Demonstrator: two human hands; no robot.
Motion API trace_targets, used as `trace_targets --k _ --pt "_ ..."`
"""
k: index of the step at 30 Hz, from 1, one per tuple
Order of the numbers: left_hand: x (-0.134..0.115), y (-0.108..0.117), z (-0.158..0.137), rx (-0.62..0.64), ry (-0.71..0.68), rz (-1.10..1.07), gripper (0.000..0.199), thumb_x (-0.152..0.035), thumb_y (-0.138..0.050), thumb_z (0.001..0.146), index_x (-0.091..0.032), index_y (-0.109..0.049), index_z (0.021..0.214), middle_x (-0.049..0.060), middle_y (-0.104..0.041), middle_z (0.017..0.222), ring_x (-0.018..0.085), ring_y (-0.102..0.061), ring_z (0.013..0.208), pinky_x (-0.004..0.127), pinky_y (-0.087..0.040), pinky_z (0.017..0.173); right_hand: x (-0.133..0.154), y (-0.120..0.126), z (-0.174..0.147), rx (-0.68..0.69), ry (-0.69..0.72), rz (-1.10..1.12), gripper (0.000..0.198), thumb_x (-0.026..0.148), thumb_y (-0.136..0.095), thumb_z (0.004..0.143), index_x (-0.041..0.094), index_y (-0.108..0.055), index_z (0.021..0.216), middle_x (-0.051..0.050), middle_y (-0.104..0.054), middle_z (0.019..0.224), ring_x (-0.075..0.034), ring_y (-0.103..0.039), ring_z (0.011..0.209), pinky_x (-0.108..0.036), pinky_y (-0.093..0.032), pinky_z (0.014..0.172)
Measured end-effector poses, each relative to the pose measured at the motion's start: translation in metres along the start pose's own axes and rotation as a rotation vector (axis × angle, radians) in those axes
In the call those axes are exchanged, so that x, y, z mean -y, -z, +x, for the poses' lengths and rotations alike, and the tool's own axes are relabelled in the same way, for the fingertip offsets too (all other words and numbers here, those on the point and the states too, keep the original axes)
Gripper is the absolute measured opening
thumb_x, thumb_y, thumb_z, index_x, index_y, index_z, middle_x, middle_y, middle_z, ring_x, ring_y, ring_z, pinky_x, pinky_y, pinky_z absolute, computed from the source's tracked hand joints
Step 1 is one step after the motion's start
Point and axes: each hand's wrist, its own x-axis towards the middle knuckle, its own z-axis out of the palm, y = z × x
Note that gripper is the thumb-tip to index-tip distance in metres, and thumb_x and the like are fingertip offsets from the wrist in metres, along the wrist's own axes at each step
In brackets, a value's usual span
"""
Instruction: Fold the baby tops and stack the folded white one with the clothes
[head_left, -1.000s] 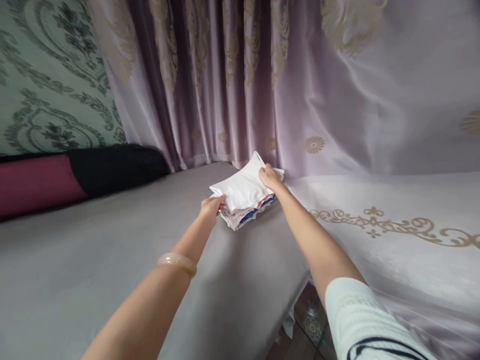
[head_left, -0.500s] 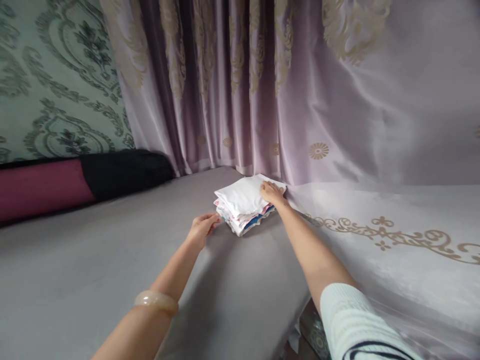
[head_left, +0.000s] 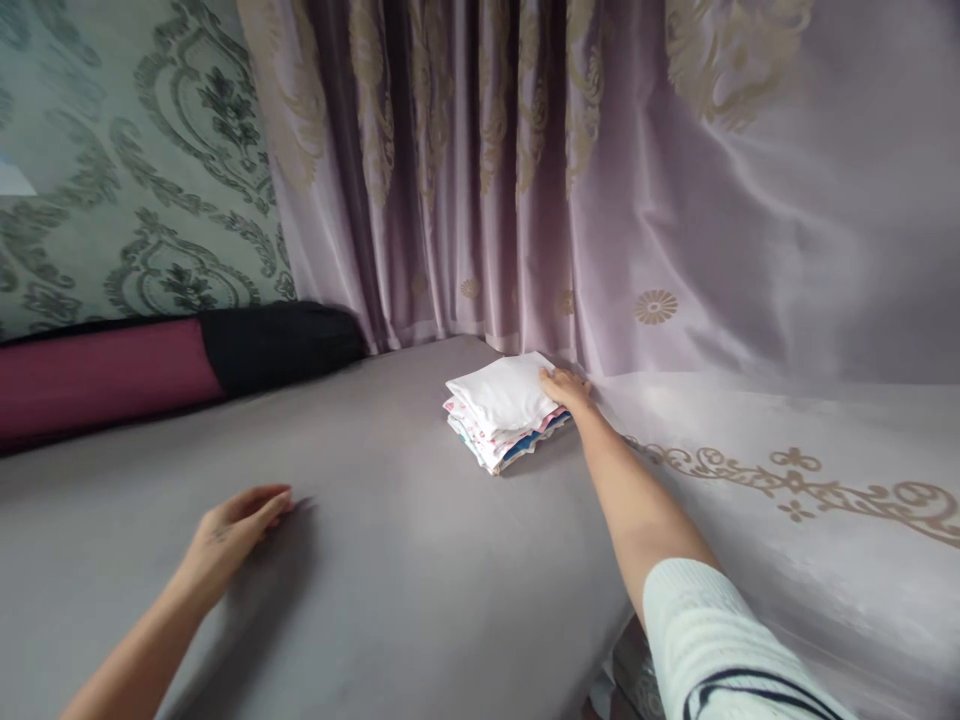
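A stack of folded clothes (head_left: 504, 396) lies near the far right corner of the grey bed sheet (head_left: 420, 560). Its top piece is white; pink-patterned, blue and pale layers show along the front edge. My right hand (head_left: 568, 386) grips the stack's right edge, with the thumb on the top piece and the fingers over the side, partly hidden. Well to the left and nearer to me, my left hand (head_left: 236, 528) hovers over the sheet, apart from the stack. Its fingers are drawn together in a loose pinch, and nothing shows in them.
A long pink and black bolster-like bundle (head_left: 277, 350) lies along the back left against the patterned wall (head_left: 187, 250). Purple curtains (head_left: 495, 200) hang behind the stack and down the right side. The bed's edge drops away at the lower right.
My left hand has left the stack's left corner and moved left and towards me. My right hand stays at the right edge. The view has shifted slightly left.
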Motion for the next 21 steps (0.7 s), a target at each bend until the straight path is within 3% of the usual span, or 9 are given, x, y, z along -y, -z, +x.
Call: trace_targets --k 3,5,9,16,21 --pt "0.024 0.044 -0.006 -0.077 0.042 0.053 0.048 -0.063 -0.068 0.049 -0.027 -0.068 0.080 0.005 -0.074 0.076 0.031 -0.067 0.083 0.038 -0.053 0.071 0.013 0.000 -0.007 -0.004 0.027 0.007 0.065 0.050 -0.015 0.099 0.010 -0.054 0.135 -0.020 -0.049 0.143 -0.033 -0.039 0.136 -0.054 -0.025 0.111" --pt "0.041 0.068 -0.010 -0.140 0.007 0.150 0.040 -0.064 -0.062 0.055 -0.032 -0.067 0.077 0.002 -0.075 0.081 0.033 -0.066 0.090 0.041 -0.051 0.077 0.028 -0.002 -0.017 -0.008 0.085 0.010 0.062 0.048 -0.015 0.100 0.013 -0.052 0.136 -0.019 -0.045 0.147 -0.032 -0.035 0.139 -0.055 -0.023 0.113" --pt "0.063 0.097 -0.017 -0.242 0.022 0.335 0.033 -0.064 -0.053 0.063 -0.035 -0.064 0.075 0.003 -0.072 0.074 0.036 -0.065 0.081 0.044 -0.048 0.072 0.064 -0.011 -0.046 -0.011 0.259 0.017 0.058 0.049 -0.022 0.099 0.016 -0.045 0.141 -0.017 -0.034 0.153 -0.032 -0.026 0.143 -0.060 -0.020 0.113" --pt "0.069 0.099 -0.027 -0.295 -0.062 0.395 0.031 -0.057 -0.047 0.067 -0.032 -0.061 0.077 0.005 -0.064 0.070 0.034 -0.062 0.078 0.042 -0.046 0.070 0.095 -0.030 -0.072 0.014 0.273 -0.058 0.065 0.053 -0.029 0.097 0.015 -0.035 0.149 -0.018 -0.017 0.161 -0.036 -0.007 0.148 -0.067 -0.006 0.113" --pt "0.078 0.093 -0.023 -0.339 -0.127 0.451 0.028 -0.052 -0.043 0.071 -0.031 -0.060 0.078 0.001 -0.058 0.069 0.028 -0.059 0.076 0.036 -0.044 0.070 0.091 -0.044 -0.069 -0.072 0.276 -0.116 0.063 0.051 -0.028 0.098 0.015 -0.038 0.148 -0.018 -0.020 0.161 -0.036 -0.009 0.148 -0.068 -0.007 0.112"
